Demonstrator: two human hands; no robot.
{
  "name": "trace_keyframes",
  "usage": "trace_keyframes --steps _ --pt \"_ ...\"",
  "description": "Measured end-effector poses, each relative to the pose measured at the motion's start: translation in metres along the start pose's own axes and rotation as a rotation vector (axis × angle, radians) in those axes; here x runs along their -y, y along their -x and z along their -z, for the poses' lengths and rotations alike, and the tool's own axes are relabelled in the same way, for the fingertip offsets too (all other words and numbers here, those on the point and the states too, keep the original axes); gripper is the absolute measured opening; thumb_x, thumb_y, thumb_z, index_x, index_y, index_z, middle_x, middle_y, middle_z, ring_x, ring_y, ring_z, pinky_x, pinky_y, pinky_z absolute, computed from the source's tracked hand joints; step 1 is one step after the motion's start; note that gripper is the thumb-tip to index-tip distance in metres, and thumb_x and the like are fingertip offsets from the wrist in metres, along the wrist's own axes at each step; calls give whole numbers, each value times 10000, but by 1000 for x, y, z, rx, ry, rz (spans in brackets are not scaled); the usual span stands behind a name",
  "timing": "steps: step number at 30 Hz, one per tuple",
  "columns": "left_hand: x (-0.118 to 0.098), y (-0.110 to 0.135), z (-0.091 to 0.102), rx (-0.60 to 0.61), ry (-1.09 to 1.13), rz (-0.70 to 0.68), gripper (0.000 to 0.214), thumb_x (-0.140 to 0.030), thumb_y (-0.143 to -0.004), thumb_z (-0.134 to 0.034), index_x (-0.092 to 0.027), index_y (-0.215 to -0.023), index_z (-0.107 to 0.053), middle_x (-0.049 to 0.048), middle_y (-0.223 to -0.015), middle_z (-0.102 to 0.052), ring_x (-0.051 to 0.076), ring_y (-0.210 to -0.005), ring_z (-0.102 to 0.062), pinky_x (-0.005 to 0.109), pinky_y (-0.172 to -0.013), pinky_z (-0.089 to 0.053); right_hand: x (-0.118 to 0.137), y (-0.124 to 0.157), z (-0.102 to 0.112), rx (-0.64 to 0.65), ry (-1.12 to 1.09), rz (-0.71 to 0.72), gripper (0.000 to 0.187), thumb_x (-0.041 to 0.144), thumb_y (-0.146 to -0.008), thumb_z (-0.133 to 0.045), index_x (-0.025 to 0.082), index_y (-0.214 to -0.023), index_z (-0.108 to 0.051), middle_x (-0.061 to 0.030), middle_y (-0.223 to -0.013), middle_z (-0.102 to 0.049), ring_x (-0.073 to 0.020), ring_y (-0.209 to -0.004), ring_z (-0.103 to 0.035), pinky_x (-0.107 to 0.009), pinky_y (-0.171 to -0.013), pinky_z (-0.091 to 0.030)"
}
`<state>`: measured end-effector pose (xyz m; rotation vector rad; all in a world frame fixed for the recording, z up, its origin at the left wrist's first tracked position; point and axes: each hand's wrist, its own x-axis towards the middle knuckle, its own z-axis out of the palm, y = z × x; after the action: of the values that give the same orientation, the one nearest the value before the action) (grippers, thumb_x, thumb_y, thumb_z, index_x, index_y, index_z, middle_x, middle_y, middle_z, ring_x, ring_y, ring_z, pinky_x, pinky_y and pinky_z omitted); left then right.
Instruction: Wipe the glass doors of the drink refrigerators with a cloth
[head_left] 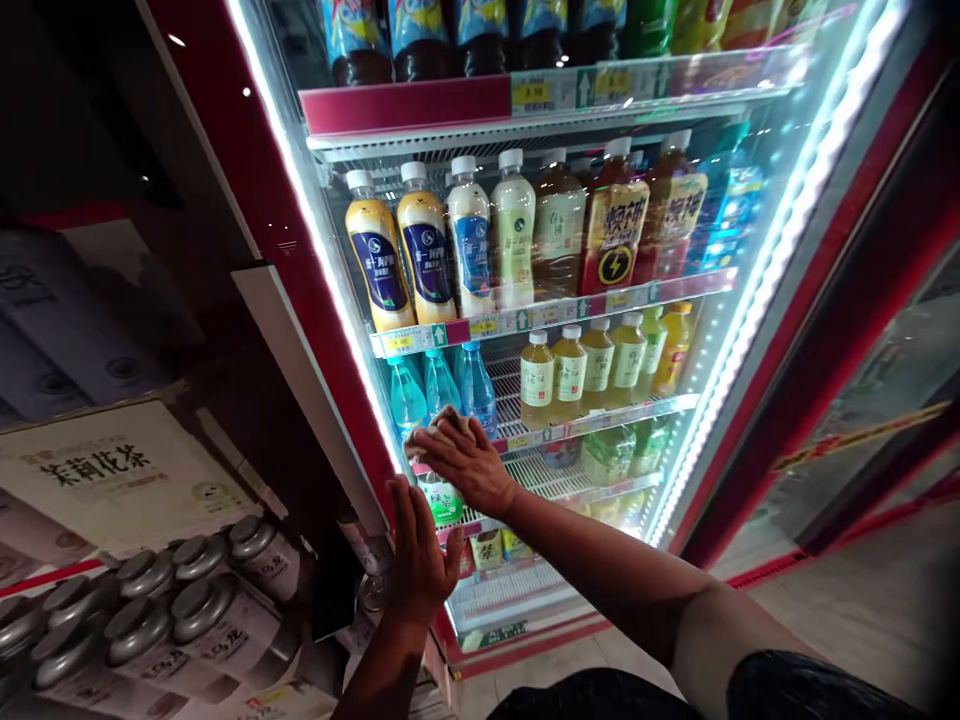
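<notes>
My right hand [477, 468] presses a crumpled light cloth [448, 420] flat against the glass front of a lit drinks cooler, in front of the blue bottles [478, 385] on a lower shelf. Parts of the cloth stick out past the fingertips. Lower and to the left, my left hand [421, 555] is raised with its fingers straight and its thumb apart, holding nothing. It is by the cooler's red left frame [319, 300]; whether it touches the frame or the glass I cannot tell. A green-labelled bottle [441, 500] shows between the hands.
Shelves behind the glass hold cream-coloured tea bottles [379, 260] and yellow drinks [537, 380]. Silver-lidded canisters [202, 610] and a pale box [112, 470] stand close on the left. A second cooler [862, 400] is at the right, above the floor [795, 600].
</notes>
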<state>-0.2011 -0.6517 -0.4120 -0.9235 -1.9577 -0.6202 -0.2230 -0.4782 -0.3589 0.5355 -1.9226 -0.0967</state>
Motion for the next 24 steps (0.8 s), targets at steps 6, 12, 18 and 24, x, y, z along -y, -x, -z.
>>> trace_keyframes --steps 6,12,18,24 --pt "18 -19 -16 -66 64 104 836 -411 -1040 -397 -92 -1642 88 249 -1709 105 361 -1590 159 696 -1257 -17 3 2 -4 33 8 -38 422 316 -1049 -537 374 -1467 -547 128 -1634 -431 -145 -1613 -160 -465 -1346 21" --pt "19 -21 -25 -49 -29 158 867 -388 -1017 -468 -120 -1651 59 257 -1707 98 407 -1578 170 767 -1216 -57 -22 43 7 113 26 9 402 327 -1040 -553 393 -1436 -574 131 -1611 -467 -142 -1601 -209 -467 -1347 5" --pt "2 -33 -31 -56 -122 206 1009 -357 -949 -626 -169 -1652 73 283 -1673 199 481 -1550 184 858 -1134 -55 -38 31 15 74 32 -124 447 335 -1029 -554 405 -1471 -542 120 -1628 -443 -164 -1622 -116 -494 -1335 88" --pt "-1 -39 -46 -68 -182 142 948 -318 -970 -592 -170 -1653 48 278 -1693 101 457 -1571 143 869 -1120 -134 -60 58 32 128 52 -32 384 342 -1048 -511 415 -1416 -592 165 -1595 -477 -131 -1622 -91 -436 -1339 113"
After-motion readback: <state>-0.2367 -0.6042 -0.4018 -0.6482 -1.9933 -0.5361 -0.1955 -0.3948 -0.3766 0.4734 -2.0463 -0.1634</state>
